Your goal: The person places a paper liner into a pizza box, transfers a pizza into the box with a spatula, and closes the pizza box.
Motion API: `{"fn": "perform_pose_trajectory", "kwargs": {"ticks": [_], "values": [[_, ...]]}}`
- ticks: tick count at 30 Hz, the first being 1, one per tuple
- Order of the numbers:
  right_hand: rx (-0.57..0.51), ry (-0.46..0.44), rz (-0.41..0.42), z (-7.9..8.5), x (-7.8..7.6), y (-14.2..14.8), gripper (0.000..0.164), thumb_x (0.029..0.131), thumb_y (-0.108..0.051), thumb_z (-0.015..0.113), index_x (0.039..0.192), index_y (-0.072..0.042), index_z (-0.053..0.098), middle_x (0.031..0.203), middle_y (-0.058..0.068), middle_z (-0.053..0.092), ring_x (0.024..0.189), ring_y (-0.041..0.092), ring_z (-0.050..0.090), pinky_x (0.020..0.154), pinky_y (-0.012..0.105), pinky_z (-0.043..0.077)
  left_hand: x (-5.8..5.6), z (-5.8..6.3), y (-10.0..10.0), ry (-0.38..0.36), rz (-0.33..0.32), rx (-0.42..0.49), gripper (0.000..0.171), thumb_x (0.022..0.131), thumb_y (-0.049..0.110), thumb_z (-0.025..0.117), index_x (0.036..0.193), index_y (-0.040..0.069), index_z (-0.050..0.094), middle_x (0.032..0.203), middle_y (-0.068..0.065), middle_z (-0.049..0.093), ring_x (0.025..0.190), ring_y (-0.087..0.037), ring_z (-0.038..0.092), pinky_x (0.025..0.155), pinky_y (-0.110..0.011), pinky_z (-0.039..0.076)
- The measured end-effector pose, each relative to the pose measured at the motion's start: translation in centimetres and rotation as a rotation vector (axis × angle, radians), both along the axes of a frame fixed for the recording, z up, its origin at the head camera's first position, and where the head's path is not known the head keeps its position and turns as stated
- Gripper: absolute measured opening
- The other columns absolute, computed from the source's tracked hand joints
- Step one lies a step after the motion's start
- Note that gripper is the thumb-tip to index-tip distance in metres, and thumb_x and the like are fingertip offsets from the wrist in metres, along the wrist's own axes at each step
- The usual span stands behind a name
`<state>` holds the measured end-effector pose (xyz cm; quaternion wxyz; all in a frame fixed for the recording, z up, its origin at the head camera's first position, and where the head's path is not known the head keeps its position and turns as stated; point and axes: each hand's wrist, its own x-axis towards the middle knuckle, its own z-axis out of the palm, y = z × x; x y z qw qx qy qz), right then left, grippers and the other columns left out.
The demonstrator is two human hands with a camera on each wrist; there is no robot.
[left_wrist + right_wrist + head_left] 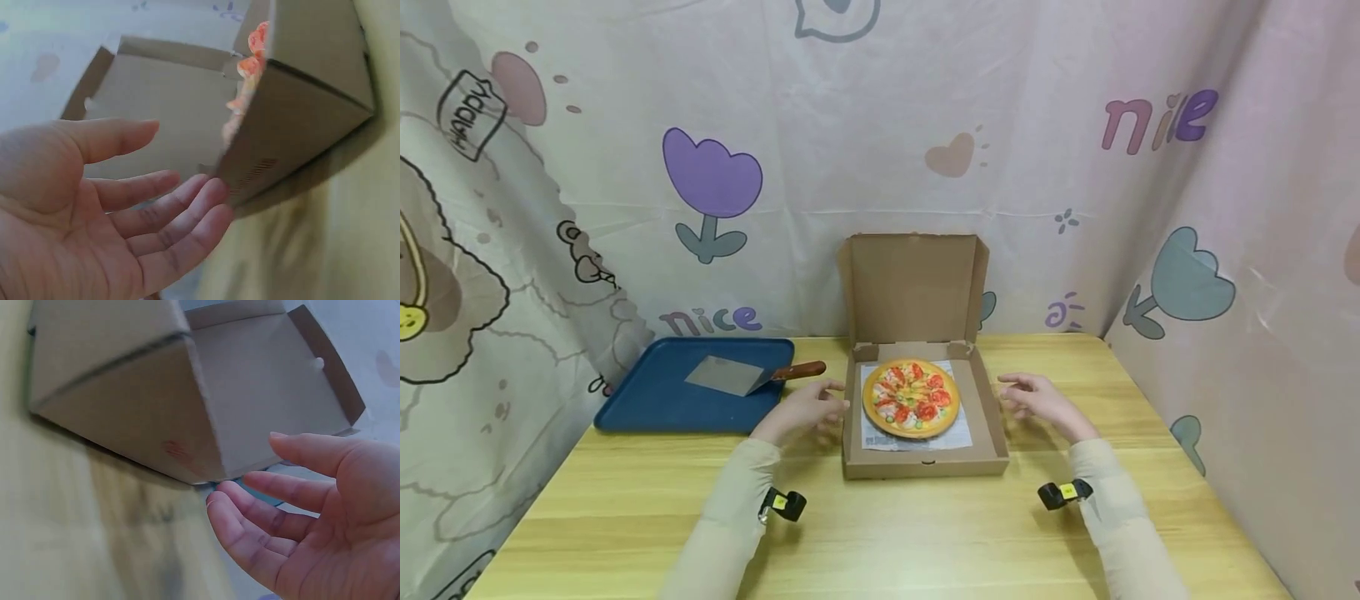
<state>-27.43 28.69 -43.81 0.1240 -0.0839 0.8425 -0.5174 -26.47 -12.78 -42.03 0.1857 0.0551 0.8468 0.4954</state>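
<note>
An opened cardboard pizza box [925, 464] stands on the table with its lid [914, 287] raised at the back. Inside, a round pizza [912, 398] with red and green toppings lies on a sheet of printed paper [880, 440]. Just left of the box is my left hand [805, 408], palm toward the box wall; in the left wrist view its fingers [181, 250] are loosely extended and hold nothing. My right hand [1037, 398] is at the right wall, with relaxed fingers [250, 547] and an empty palm. Whether fingertips touch the cardboard, I cannot tell.
A blue tray [655, 408] lies at the left of the table. On it rests a pizza server [726, 375] whose wooden handle [800, 371] sticks out over the tray's right rim. A printed curtain [865, 150] hangs behind the wooden table [925, 542] and along both sides.
</note>
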Motion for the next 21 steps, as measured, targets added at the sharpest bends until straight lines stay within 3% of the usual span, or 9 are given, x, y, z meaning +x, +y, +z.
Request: {"fn": "perform_pose_trajectory", "kwargs": {"ticks": [4, 8, 12, 16, 21], "values": [[0.066, 0.044, -0.01, 1.7, -0.6, 0.8, 0.056, 0.101, -0.022, 0.052, 0.144, 0.011, 0.035, 0.124, 0.034, 0.053, 0.097, 0.028, 0.062, 0.081, 0.032, 0.058, -0.4, 2.5, 0.3, 0.082, -0.002, -0.057, 0.05, 0.098, 0.029, 0.059, 0.139, 0.004, 0.049, 0.116, -0.019, 0.064, 0.1, -0.031, 0.066, 0.085, -0.042, 0.058], [0.114, 0.095, -0.013, 3.7, -1.6, 1.3, 0.058, 0.102, -0.025, 0.049, 0.145, 0.01, 0.032, 0.127, 0.034, 0.052, 0.096, 0.022, 0.062, 0.082, 0.029, 0.058, -1.3, 5.4, 0.6, 0.21, 0.031, -0.139, 0.046, 0.098, 0.032, 0.058, 0.135, 0.005, 0.053, 0.116, -0.019, 0.065, 0.099, -0.03, 0.067, 0.082, -0.04, 0.058], [0.13, 0.131, -0.042, 5.4, -2.8, 1.3, 0.059, 0.103, -0.027, 0.049, 0.146, 0.009, 0.032, 0.128, 0.034, 0.053, 0.091, 0.016, 0.063, 0.079, 0.027, 0.058, -2.3, 7.9, 0.3, 0.345, 0.088, -0.257, 0.043, 0.099, 0.034, 0.055, 0.13, 0.004, 0.057, 0.122, -0.018, 0.064, 0.107, -0.032, 0.063, 0.091, -0.044, 0.054], [0.141, 0.14, -0.065, 6.8, -4.2, 1.0, 0.058, 0.102, -0.028, 0.05, 0.146, 0.007, 0.033, 0.127, 0.035, 0.054, 0.089, 0.017, 0.065, 0.077, 0.029, 0.059, -3.9, 9.3, -0.1, 0.401, 0.15, -0.314, 0.044, 0.1, 0.036, 0.052, 0.128, 0.003, 0.058, 0.127, -0.019, 0.062, 0.116, -0.035, 0.059, 0.098, -0.049, 0.049], [0.209, 0.131, -0.081, 8.1, -6.0, 0.6, 0.06, 0.102, -0.032, 0.048, 0.148, 0.004, 0.031, 0.132, 0.033, 0.053, 0.101, 0.028, 0.065, 0.088, 0.038, 0.057, -6.3, 9.8, -0.2, 0.414, 0.172, -0.363, 0.05, 0.101, 0.037, 0.05, 0.133, 0.0, 0.055, 0.133, -0.02, 0.059, 0.121, -0.036, 0.057, 0.102, -0.048, 0.047]]}}
